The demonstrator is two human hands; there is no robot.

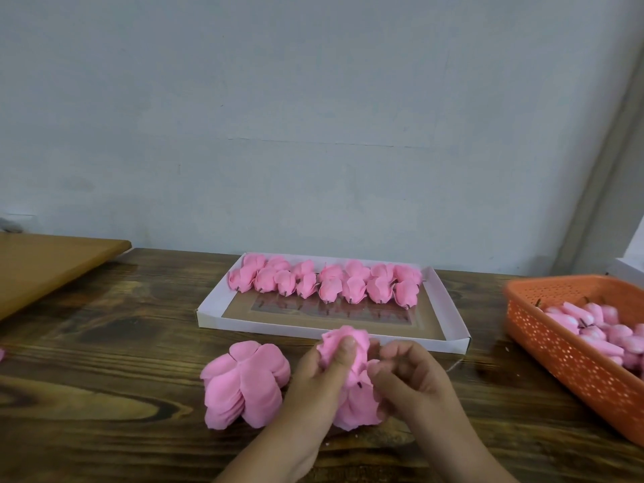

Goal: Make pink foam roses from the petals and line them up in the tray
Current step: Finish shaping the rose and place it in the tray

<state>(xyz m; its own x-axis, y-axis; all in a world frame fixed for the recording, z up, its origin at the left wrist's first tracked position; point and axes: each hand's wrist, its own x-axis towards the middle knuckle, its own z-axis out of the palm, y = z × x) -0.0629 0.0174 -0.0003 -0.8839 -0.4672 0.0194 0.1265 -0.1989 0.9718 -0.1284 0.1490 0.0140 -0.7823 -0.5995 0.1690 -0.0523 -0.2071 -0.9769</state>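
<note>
Between my fingers, the half-formed pink foam rose (345, 346) gets pinched by left hand (324, 378) and right hand (407, 381), just short of the white cardboard tray (449, 308); I'd wrap petals snugly.

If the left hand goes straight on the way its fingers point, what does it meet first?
The left hand already grips the rose. Going on up and away, it would probably meet the near wall of the tray first, though depth is unclear.
</note>
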